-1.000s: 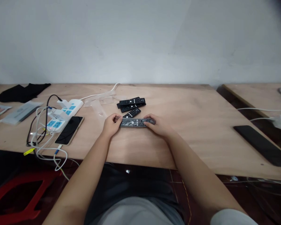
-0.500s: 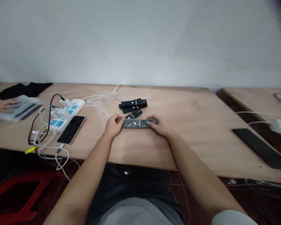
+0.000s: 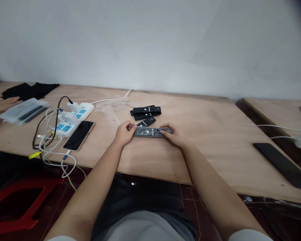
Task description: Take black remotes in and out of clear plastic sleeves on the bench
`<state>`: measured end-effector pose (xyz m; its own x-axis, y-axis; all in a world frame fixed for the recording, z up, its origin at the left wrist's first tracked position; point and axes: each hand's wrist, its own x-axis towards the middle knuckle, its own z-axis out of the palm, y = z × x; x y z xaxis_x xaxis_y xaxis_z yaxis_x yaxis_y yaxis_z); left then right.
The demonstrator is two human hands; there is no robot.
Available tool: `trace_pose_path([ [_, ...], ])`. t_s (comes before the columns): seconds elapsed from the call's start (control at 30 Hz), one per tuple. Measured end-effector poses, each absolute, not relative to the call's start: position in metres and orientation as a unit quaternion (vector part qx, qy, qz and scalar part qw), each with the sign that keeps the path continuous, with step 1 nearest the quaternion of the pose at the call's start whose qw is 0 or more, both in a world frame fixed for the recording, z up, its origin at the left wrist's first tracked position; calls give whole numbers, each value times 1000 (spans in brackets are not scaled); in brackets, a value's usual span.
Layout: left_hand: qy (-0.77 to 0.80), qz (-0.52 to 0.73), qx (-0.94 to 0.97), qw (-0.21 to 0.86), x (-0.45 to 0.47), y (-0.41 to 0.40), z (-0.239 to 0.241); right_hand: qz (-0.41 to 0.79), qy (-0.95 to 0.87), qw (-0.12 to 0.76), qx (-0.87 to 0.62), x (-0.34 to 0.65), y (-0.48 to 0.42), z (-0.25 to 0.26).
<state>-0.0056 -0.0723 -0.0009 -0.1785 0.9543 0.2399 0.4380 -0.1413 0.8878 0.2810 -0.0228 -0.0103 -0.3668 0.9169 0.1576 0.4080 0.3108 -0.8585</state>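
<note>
A remote control in a clear plastic sleeve (image 3: 150, 132) lies crosswise in front of me, low over the wooden table (image 3: 145, 157). My left hand (image 3: 125, 133) pinches its left end between thumb and fingers. On the other end, my right hand (image 3: 174, 134) is closed the same way, thumb on top. Just beyond it rests a bare black remote control (image 3: 146, 121), set at a slant. Behind that, several more black remote controls (image 3: 146, 109) are piled on one another. Crumpled clear plastic sleeves (image 3: 111, 112) lie left of the pile.
At left are a white power strip (image 3: 85, 110) with tangled cables and a smartphone (image 3: 79, 135). A co-worker's hand (image 3: 2, 104) is near a plastic-wrapped packet (image 3: 25, 110) and black cloth (image 3: 30, 91). Another dark phone (image 3: 281, 164) lies right. A red stool (image 3: 27, 222) stands below.
The view has shifted and tilted slightly. Both my hands keep their hold on the sleeved remote. The co-worker's hand has drawn back left from the packet.
</note>
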Motion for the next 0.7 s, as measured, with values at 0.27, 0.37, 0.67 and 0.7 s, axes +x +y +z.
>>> trace_pose_path([
  [0.27,599,481,582,267,-6,-72,-2,396,-723,341,-451,280,-26,-5],
  [0.37,599,482,580,271,-6,-72,-2,398,-724,341,-449,280,-25,-6],
  [0.67,596,484,582,269,-6,-73,-2,391,-729,333,-454,281,-25,-6],
  [0.7,596,483,582,270,-6,-73,-2,393,-728,333,-452,281,-25,-6],
])
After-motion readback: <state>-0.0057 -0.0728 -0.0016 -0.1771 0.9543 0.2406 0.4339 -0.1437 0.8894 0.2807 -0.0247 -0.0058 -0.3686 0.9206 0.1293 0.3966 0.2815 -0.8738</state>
